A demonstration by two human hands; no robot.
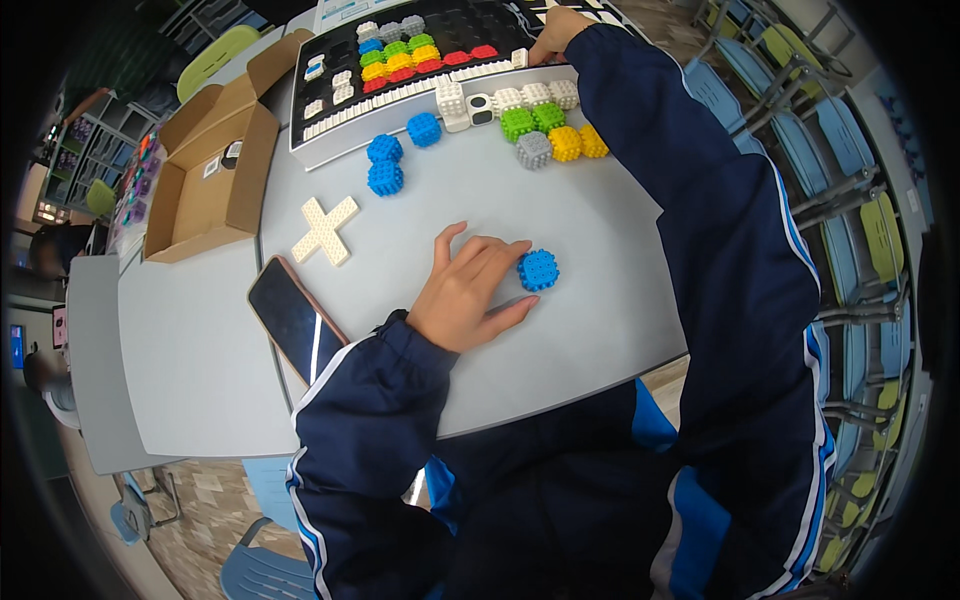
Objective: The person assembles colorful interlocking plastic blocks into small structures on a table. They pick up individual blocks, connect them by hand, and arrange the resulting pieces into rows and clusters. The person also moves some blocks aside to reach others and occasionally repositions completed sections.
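My left hand (465,295) lies on the grey table with its fingers apart. Its index finger and thumb reach either side of a studded blue block (538,270), the fingertips at or near its left edge; a firm grip on it does not show. At the far side my right hand (562,36) dips into the black-lined kit tray (330,145), fingers bent together beside a row of small white pieces (400,95). What its fingertips hold, if anything, is hidden. Below the tray sit a white module (482,110), green blocks (518,124), yellow blocks (566,144) and a grey block (534,150).
Three more blue blocks (385,178) stand left of centre. A cream cross-shaped plate (324,231) and a phone (290,310) lie at the left. Beyond them is an open cardboard box (200,200). Stacked chairs (840,140) line the right side.
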